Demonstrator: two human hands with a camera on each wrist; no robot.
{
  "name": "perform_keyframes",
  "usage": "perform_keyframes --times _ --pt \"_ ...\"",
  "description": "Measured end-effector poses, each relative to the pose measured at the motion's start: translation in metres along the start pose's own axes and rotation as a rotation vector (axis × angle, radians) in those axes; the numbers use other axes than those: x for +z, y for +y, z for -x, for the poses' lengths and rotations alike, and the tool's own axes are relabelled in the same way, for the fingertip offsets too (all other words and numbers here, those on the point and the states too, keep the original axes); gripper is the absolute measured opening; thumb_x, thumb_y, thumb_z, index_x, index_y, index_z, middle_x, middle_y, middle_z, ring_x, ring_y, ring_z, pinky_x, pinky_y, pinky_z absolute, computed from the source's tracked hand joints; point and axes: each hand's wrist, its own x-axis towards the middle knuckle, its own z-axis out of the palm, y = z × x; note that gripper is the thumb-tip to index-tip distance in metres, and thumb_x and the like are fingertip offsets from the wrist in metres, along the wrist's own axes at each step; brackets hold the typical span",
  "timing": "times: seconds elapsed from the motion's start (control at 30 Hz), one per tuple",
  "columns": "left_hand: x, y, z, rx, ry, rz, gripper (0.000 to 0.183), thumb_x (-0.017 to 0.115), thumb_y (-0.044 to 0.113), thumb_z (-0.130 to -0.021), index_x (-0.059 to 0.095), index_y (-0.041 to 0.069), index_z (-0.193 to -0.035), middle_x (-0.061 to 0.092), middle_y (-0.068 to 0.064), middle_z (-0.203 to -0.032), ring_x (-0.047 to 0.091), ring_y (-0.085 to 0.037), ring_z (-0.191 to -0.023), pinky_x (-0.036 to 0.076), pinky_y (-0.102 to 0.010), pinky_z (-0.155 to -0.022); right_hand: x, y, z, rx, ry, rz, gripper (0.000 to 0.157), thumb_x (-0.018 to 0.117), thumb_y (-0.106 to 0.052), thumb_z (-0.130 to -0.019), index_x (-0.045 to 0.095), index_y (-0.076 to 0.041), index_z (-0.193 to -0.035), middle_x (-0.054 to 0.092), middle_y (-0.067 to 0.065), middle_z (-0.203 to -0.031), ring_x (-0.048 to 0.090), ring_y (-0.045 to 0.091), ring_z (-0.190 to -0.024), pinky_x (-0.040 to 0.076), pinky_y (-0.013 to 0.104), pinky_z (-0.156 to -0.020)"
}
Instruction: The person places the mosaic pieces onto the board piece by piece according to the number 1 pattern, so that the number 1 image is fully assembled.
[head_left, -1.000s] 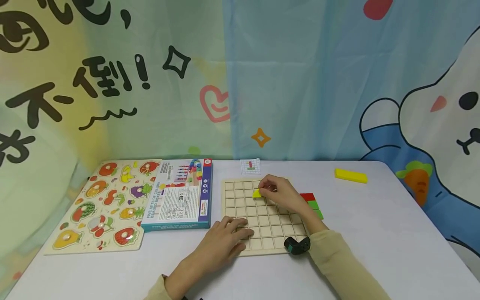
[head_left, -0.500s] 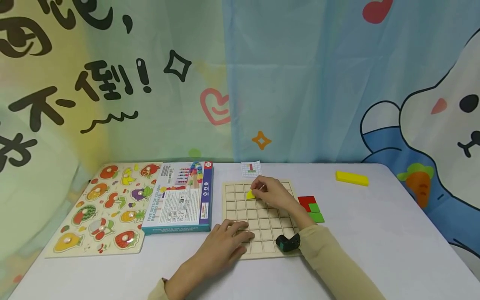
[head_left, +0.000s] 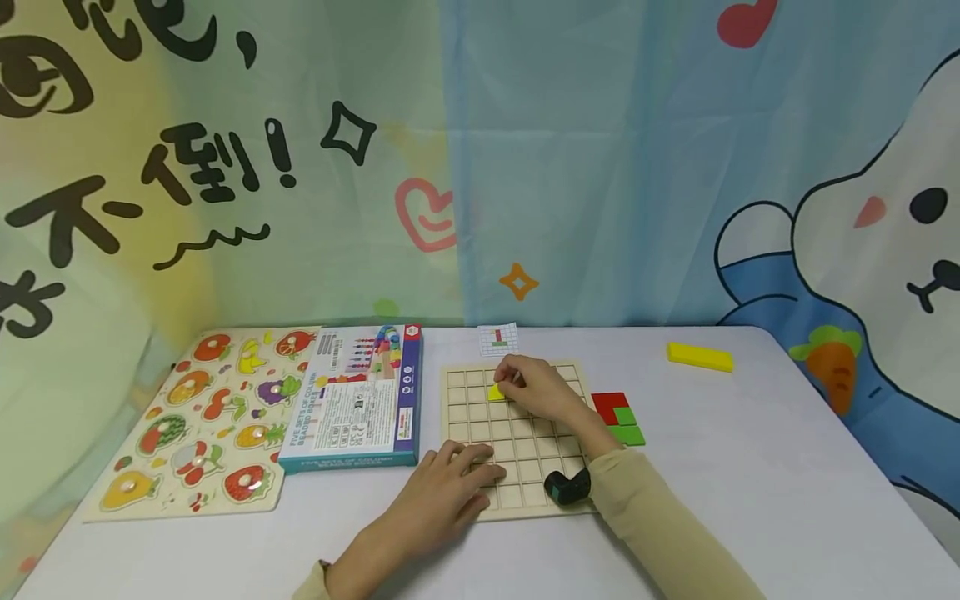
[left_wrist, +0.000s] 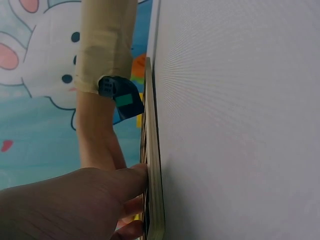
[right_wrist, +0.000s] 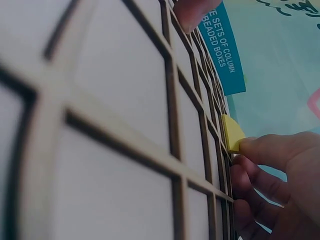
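Note:
A square wooden grid board point(head_left: 517, 475) lies on the white table, its cells divided by raised strips. Over its far part, my right hand point(head_left: 536, 390) pinches a small yellow tile point(head_left: 495, 392) between thumb and fingers. The right wrist view shows this tile point(right_wrist: 232, 134) standing partly above the grid, near the thumb tip; whether its lower edge sits in a cell I cannot tell. My left hand point(head_left: 446, 492) rests with loosely spread fingers on the board's near left part. From the left wrist, its thumb point(left_wrist: 132, 181) touches the board by the edge point(left_wrist: 155, 175).
Red point(head_left: 603, 404) and green tiles point(head_left: 627, 436) lie right of the board. Behind it sits a small pattern card point(head_left: 498, 339). A boxed set point(head_left: 352, 417) and a fruit peg puzzle point(head_left: 187, 433) occupy the left. A yellow bar point(head_left: 700, 357) lies far right.
My right hand has carried the yellow tile leftward across the far rows, mostly in the first half second, with slight movement since. The left hand stays in place on the board.

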Motion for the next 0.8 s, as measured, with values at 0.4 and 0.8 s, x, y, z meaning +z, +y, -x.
perform_keyframes --times 0.4,0.8 --pt "0.0020 0.0002 0.0005 0.007 0.022 -0.010 0.030 0.058 0.029 -0.093 0.059 0.029 -0.122 0.051 0.003 -0.134 0.047 -0.017 -0.117 0.043 -0.040 -0.089 0.0026 0.0001 0.0015 -0.008 -0.016 0.079 0.008 0.059 -0.016 -0.092 0.065 -0.012 -0.097 0.060 -0.001 -0.085 0.054 0.011 -0.075 0.045 0.028 -0.069" --pt "0.0000 0.0006 0.0002 -0.006 -0.001 0.003 0.029 0.056 0.029 -0.094 0.058 0.031 -0.123 0.050 0.003 -0.136 0.046 -0.018 -0.119 0.043 -0.040 -0.089 -0.0054 0.0014 0.0092 -0.026 -0.047 -0.051 0.017 0.054 -0.018 -0.096 0.062 -0.010 -0.108 0.062 0.002 -0.098 0.058 0.015 -0.087 0.048 0.031 -0.079"
